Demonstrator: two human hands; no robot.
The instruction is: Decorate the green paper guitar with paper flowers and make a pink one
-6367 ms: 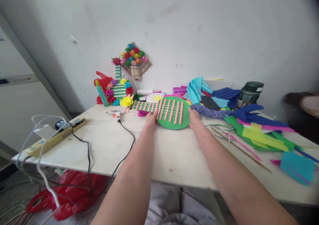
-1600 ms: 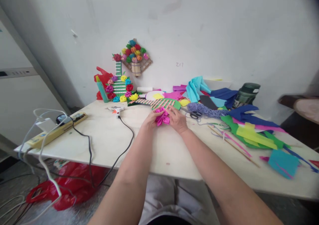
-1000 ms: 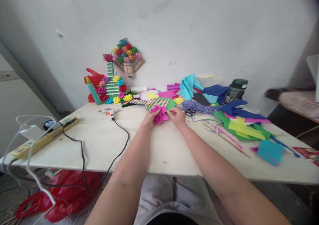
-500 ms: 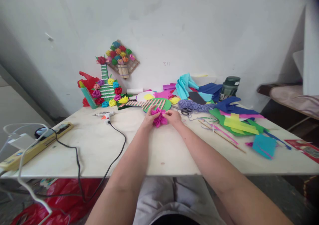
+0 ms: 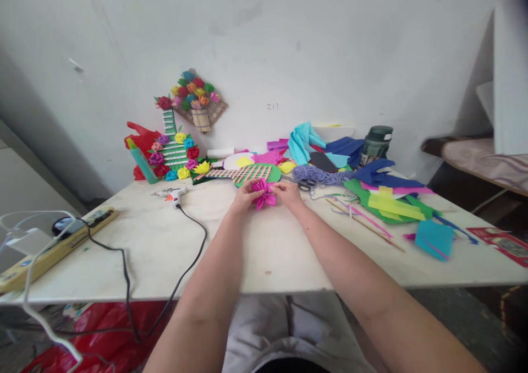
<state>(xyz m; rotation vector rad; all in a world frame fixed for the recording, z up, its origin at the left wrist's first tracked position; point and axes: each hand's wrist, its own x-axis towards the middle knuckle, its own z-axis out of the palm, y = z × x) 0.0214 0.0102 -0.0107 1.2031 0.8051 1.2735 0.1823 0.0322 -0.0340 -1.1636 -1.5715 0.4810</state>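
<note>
A magenta paper flower (image 5: 262, 192) sits between my two hands just above the white table (image 5: 264, 246). My left hand (image 5: 244, 196) pinches its left side with curled fingers. My right hand (image 5: 289, 192) pinches its right side. Right behind the flower lies a green guitar-shaped paper craft (image 5: 247, 173) crossed with pink strips.
A glue gun (image 5: 173, 193) with a black cord lies to the left, a yellow power strip (image 5: 49, 246) at the far left. Paper flower crafts (image 5: 175, 153) lean on the wall. Coloured paper sheets (image 5: 391, 199), purple yarn (image 5: 322, 175), scissors and a dark green jar (image 5: 375, 142) crowd the right.
Both hands left the guitar-shaped craft, which now lies flat farther back, and took up the magenta flower. My view has shifted to the right; the hands barely moved over the last second.
</note>
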